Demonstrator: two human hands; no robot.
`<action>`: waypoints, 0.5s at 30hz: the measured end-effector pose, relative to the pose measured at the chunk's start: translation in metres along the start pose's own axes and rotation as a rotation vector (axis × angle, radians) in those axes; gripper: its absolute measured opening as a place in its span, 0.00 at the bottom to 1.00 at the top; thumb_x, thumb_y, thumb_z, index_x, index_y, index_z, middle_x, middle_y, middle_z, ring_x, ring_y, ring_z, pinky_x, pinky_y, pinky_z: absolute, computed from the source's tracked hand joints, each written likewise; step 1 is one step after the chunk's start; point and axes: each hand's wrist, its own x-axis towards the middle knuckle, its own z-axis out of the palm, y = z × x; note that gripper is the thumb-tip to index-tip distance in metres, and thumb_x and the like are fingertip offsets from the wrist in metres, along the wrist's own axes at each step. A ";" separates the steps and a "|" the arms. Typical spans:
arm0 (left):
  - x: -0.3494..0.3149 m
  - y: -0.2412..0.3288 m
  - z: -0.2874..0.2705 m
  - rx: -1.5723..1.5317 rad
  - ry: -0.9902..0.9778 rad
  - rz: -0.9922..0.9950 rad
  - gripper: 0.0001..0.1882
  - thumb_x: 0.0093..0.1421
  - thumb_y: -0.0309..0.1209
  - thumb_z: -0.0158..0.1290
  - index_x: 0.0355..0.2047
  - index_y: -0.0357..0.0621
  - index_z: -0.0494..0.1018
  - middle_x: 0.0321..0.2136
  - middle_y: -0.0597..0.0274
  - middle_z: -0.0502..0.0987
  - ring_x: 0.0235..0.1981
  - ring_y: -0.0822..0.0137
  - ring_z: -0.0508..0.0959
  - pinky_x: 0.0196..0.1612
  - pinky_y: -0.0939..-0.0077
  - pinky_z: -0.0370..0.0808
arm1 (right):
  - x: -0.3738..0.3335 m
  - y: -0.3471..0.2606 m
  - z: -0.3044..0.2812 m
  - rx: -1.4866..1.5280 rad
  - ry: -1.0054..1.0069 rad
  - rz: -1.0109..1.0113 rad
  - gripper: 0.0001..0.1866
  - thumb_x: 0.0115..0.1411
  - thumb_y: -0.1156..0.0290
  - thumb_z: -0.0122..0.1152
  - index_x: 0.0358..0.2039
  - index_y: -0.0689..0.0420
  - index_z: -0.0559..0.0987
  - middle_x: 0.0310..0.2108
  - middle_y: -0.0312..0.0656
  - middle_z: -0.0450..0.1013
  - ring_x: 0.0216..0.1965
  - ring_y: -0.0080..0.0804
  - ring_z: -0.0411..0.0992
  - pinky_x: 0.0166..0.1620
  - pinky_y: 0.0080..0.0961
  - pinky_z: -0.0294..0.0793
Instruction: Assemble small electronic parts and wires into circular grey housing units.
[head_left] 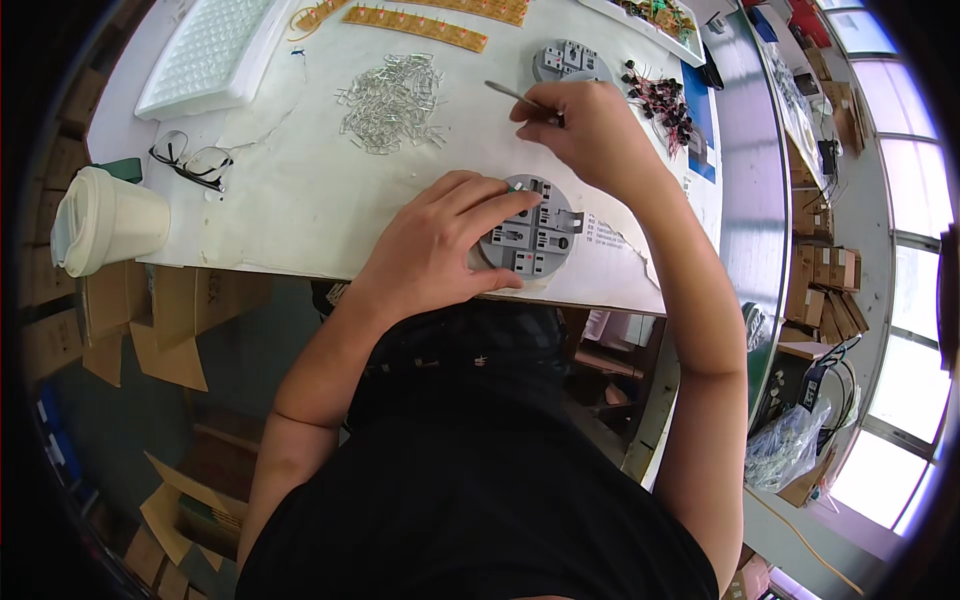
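Note:
A round grey fixture [533,262] with dark slots and small raised blocks lies near the front edge of the table. My left hand [440,235] steadies it, thumb at the near rim and fingers across its far left part. A bit of something green [517,186] shows by those fingertips; what it is I cannot make out. Above and right of the fixture, my right hand [590,125] is raised, closed round slim metal tweezers [510,93] whose tip points left. Beyond it sits a second grey fixture [566,60], partly covered by the hand.
Loose clear small parts [392,103] lie heaped left of centre. Dark components with red wires [660,105] sit at right. Amber strips [415,25] and a white foam tray [205,60] are at the back. Glasses [195,160] and a lidded cream cup [110,220] stand left.

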 end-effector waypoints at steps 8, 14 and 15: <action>-0.001 0.000 0.000 -0.017 -0.002 -0.001 0.45 0.41 0.38 0.80 0.63 0.51 0.79 0.54 0.57 0.80 0.57 0.51 0.78 0.61 0.56 0.79 | -0.019 0.002 -0.013 0.173 0.011 0.144 0.09 0.60 0.74 0.73 0.38 0.63 0.82 0.28 0.38 0.78 0.27 0.24 0.76 0.32 0.26 0.75; 0.001 0.001 -0.002 -0.056 0.001 -0.029 0.44 0.40 0.37 0.80 0.61 0.50 0.79 0.54 0.56 0.80 0.55 0.50 0.79 0.59 0.56 0.79 | -0.045 0.006 -0.010 0.437 -0.101 0.361 0.14 0.55 0.74 0.74 0.37 0.65 0.79 0.25 0.37 0.75 0.26 0.24 0.73 0.31 0.27 0.73; 0.002 0.001 -0.001 -0.059 -0.003 -0.027 0.44 0.40 0.37 0.80 0.61 0.50 0.79 0.54 0.56 0.80 0.55 0.50 0.79 0.59 0.56 0.79 | -0.047 0.012 -0.005 0.436 -0.098 0.348 0.15 0.55 0.74 0.74 0.38 0.64 0.78 0.25 0.37 0.74 0.26 0.24 0.72 0.30 0.27 0.72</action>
